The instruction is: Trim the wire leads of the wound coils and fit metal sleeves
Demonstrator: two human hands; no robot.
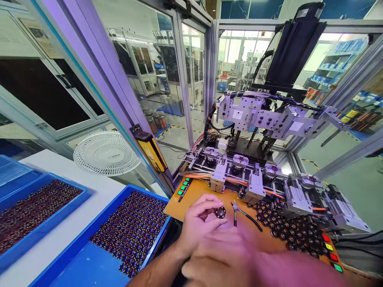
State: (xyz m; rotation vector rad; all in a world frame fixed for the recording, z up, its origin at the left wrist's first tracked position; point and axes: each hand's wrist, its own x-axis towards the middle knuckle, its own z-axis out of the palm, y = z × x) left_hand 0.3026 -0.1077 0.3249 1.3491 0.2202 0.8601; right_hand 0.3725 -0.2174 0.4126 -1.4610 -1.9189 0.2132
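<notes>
Our left hand (197, 219) holds a small round part (220, 212) near the pliers (236, 207); our right hand (224, 251) is blurred and we cannot tell its grip.

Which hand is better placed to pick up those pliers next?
Probably the right hand: it is near the pliers, though blur hides whether it is empty. The left hand is occupied, holding a small round part.

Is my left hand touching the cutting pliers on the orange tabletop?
Apart. The head view shows a strip of orange tabletop between the left hand and the cutting pliers.
</notes>
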